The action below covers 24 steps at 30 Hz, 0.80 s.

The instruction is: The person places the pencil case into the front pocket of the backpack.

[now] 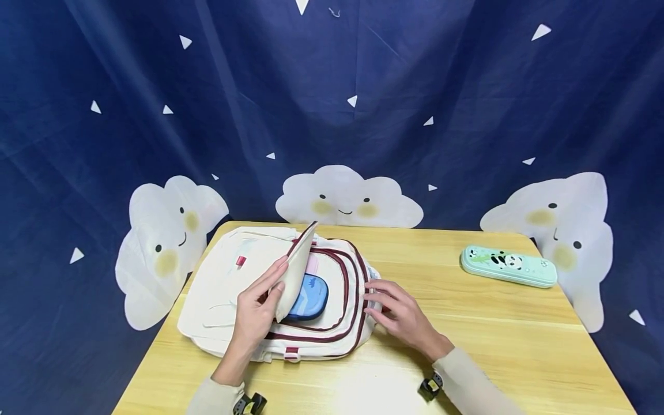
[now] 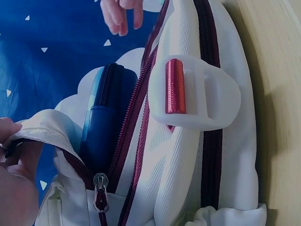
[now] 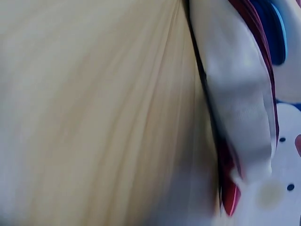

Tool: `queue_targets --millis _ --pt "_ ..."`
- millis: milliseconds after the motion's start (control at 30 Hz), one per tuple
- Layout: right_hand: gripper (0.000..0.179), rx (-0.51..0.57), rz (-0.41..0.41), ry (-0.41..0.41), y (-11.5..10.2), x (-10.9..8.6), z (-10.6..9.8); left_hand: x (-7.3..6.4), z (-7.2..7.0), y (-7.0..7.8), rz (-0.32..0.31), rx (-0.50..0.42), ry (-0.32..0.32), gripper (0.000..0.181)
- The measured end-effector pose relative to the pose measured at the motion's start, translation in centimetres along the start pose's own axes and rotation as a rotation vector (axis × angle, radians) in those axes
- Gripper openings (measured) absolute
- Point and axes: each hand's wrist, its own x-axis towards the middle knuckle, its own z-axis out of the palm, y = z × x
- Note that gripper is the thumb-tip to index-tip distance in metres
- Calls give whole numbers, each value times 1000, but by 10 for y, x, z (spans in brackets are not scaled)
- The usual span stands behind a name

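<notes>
A white backpack (image 1: pixel 218 288) with dark red zips lies flat on the table. My left hand (image 1: pixel 256 308) pinches the edge of its front pocket flap (image 1: pixel 298 271) and holds it raised. In the open pocket sits a blue zip case (image 1: pixel 311 294), seen end-on in the left wrist view as a dark blue case (image 2: pixel 104 122). Something pink (image 1: pixel 312 265) shows beside it, mostly hidden. My right hand (image 1: pixel 402 311) hovers by the bag's right end with loosely bent fingers, holding nothing; contact with the bag cannot be made out.
A mint-green pencil case (image 1: pixel 508 266) with panda pictures lies at the table's back right. The wooden table (image 1: pixel 467 323) stands against a dark blue curtain (image 1: pixel 332 86) with clouds. A white buckle (image 2: pixel 221 94) sits on the bag's side strap.
</notes>
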Motion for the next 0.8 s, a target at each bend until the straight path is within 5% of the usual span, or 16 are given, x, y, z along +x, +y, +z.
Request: queue_targets --millis 800 --pt "44 -254 209 54 58 -67 -131 0 -1 0 -1 -19 7 41"
